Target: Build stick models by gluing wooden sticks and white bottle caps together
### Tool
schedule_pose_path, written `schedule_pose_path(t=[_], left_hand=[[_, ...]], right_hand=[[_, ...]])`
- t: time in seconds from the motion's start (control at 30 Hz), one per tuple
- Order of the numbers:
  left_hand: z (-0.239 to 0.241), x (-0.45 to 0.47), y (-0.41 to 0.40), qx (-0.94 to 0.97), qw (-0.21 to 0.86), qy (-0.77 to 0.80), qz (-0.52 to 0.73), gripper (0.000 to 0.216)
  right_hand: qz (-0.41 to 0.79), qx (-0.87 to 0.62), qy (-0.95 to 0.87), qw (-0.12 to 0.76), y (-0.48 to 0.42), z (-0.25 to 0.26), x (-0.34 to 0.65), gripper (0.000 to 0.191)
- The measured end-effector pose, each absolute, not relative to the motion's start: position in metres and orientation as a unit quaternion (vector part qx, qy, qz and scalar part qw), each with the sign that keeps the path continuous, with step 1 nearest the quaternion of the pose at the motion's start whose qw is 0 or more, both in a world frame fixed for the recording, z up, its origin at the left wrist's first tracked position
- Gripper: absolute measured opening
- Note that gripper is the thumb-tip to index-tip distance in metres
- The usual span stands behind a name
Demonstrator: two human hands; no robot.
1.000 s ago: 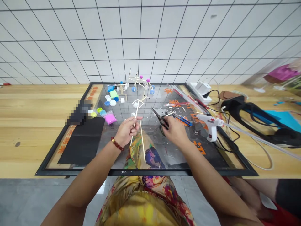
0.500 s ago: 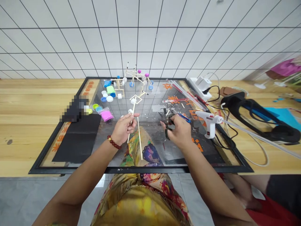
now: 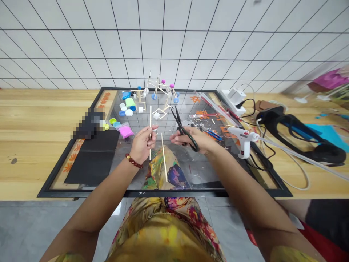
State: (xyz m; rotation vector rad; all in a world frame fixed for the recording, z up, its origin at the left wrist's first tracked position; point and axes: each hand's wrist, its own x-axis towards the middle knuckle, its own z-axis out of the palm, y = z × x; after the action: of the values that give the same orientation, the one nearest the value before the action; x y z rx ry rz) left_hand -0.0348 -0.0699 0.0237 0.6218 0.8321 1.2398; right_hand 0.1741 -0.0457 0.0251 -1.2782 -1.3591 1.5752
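Observation:
In the head view, my left hand (image 3: 144,145) is closed around a thin pale wooden stick (image 3: 150,118), which stands nearly upright above the glass-topped board. My right hand (image 3: 194,139) grips dark-handled scissors (image 3: 178,122), their blades a little apart and pointing up and away. A second wooden stick (image 3: 164,158) lies on the glass between my hands. Beyond them stands a small structure of thin sticks (image 3: 159,89) joined with pink, blue and white lumps. Near its front a flat stick frame (image 3: 161,113) bears a white lump.
A white glue gun (image 3: 244,140), its cord and a blue utility knife (image 3: 214,135) are at the right. Black paper (image 3: 92,160), a pink clay packet (image 3: 125,131) and several small lids lie left. A black strapped headset (image 3: 302,138) rests far right.
The scissors have swung from low and sideways to pointing up and forward, and my right hand has come nearer the middle. The stick in my left hand has turned more upright.

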Motion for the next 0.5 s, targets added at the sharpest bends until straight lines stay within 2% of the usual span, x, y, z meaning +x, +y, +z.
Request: schedule_pose_path(t=[0.1, 0.2, 0.3, 0.37, 0.5], left_hand=[[0.026, -0.037, -0.068, 0.255, 0.688, 0.371, 0.569, 0.015], [0.027, -0.038, -0.067, 0.237, 0.690, 0.371, 0.574, 0.017], [0.027, -0.038, -0.066, 0.227, 0.689, 0.371, 0.579, 0.017], [0.027, -0.038, -0.066, 0.226, 0.689, 0.370, 0.580, 0.018], [0.026, -0.037, -0.068, 0.235, 0.693, 0.369, 0.572, 0.019]], right_hand=[[0.656, -0.475, -0.426, 0.405, -0.028, 0.019, 0.153, 0.031], [0.610, -0.530, -0.369, 0.459, -0.012, 0.019, 0.160, 0.024], [0.541, -0.566, -0.363, 0.506, -0.016, 0.029, 0.189, 0.027], [0.541, -0.560, -0.391, 0.492, -0.033, 0.037, 0.204, 0.028], [0.619, -0.511, -0.460, 0.380, -0.064, 0.040, 0.198, 0.027]])
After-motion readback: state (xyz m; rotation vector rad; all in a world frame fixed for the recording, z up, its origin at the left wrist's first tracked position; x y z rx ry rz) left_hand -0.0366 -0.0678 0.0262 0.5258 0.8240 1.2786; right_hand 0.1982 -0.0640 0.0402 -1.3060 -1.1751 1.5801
